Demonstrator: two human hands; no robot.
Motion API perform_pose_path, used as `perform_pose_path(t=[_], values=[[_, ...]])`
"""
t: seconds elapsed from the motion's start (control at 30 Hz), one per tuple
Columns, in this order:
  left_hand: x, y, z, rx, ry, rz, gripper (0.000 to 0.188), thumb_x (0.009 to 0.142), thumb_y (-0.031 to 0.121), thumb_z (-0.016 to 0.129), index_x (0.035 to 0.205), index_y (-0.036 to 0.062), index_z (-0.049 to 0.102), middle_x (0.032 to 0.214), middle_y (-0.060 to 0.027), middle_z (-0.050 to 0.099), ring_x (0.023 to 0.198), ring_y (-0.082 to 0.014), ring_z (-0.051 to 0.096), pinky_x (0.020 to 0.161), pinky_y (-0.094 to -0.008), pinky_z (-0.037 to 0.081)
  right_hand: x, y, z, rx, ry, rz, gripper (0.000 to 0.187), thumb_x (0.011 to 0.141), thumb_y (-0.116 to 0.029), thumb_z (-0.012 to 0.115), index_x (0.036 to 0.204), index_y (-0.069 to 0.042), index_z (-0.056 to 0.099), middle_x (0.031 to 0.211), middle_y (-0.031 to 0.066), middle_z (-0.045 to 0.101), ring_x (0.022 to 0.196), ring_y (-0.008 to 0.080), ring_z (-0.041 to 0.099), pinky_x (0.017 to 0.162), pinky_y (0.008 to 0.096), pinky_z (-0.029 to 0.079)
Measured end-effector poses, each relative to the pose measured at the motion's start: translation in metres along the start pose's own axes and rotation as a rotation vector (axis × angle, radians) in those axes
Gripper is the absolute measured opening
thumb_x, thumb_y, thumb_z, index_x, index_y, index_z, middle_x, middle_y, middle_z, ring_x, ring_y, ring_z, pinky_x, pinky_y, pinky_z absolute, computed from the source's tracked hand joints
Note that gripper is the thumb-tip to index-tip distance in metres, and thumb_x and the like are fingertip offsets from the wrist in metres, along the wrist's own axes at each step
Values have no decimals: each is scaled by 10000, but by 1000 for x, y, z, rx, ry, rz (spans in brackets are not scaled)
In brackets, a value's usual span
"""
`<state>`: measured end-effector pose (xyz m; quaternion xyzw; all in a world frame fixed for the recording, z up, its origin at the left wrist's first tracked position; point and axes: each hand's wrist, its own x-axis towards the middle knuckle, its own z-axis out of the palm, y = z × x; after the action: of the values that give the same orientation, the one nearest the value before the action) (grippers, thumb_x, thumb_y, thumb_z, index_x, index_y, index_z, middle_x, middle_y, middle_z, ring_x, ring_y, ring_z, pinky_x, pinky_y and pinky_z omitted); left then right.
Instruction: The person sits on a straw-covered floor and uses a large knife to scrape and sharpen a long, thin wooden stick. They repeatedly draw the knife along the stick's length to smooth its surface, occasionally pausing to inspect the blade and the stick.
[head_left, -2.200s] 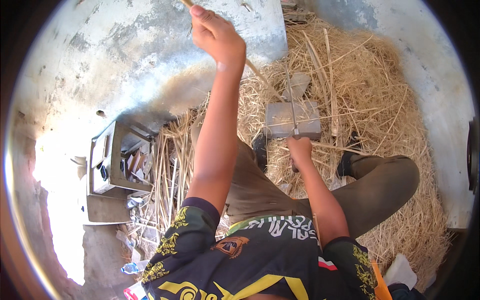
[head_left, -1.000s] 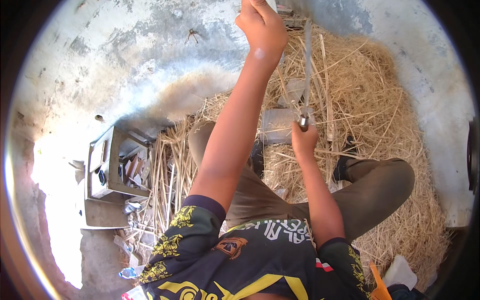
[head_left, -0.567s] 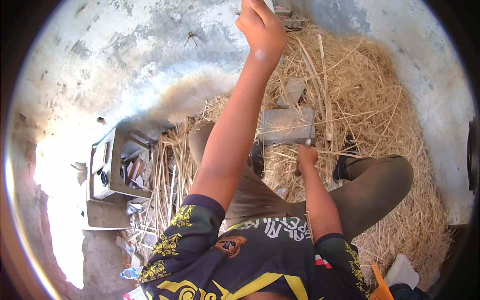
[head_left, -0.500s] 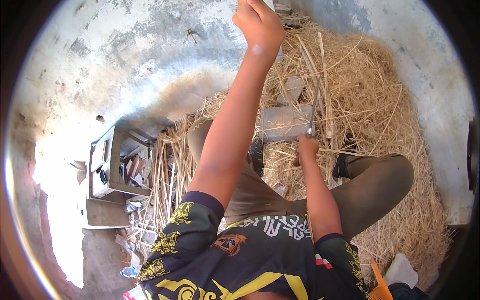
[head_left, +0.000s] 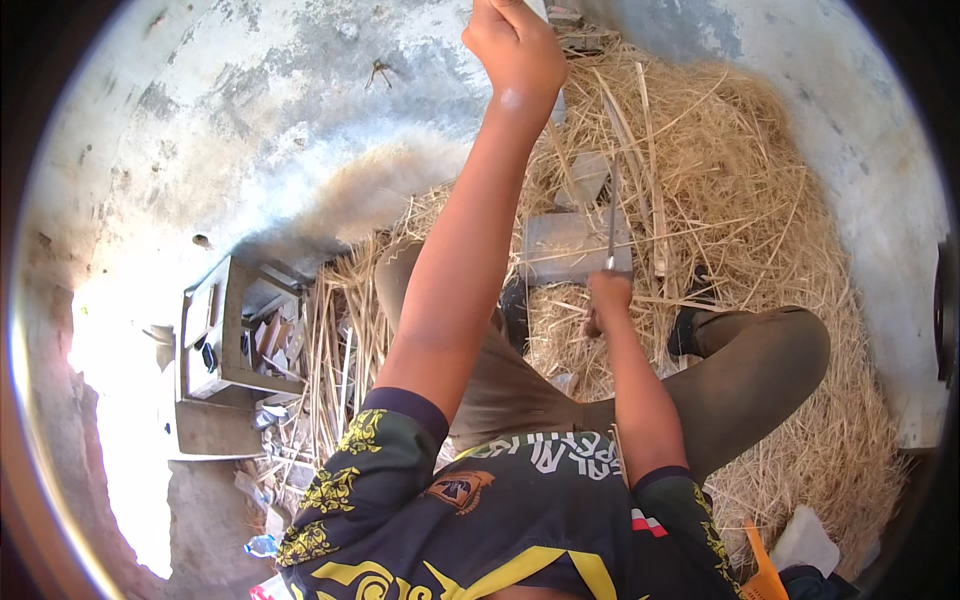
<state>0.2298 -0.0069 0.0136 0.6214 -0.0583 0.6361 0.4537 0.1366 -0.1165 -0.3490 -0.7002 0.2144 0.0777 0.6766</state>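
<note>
Seated on the floor with legs folded, you gripped the handle of a long-bladed knife in your closed right hand, its blade pointing to the far side above a grey block, perhaps so that the edge stayed well clear of your legs. Whether steel touched block could not be told. The block lay just beyond your feet, seemingly placed for easy reach. Your left hand, raised at the far edge of view, looked curled, but its fingertips were cut off; whether it gripped anything could not be told. Straw-like shavings spread around the block, while split strips lay bundled lengthwise at left, beside a wooden cabinet.
</note>
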Motion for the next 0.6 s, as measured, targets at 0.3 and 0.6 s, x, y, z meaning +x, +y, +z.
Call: perform_pose_path(t=[0.3, 0.6], values=[[-1, -11, 6, -254, -61, -58, 601, 1112, 447, 331, 672, 56, 452, 552, 1, 426, 521, -100, 398, 482, -319, 329, 33, 46, 12, -52, 7, -92, 292, 824, -222, 676, 668, -9, 551, 536, 76, 534, 442, 212, 539, 455, 366, 416], [4, -25, -21, -147, 1, -45, 589, 1108, 443, 354, 670, 65, 459, 546, 6, 426, 493, -107, 394, 471, -303, 336, -23, -49, -7, -312, -100, -257, 310, 795, -221, 673, 683, 66, 630, 598, 138, 607, 559, 274, 593, 559, 437, 450]])
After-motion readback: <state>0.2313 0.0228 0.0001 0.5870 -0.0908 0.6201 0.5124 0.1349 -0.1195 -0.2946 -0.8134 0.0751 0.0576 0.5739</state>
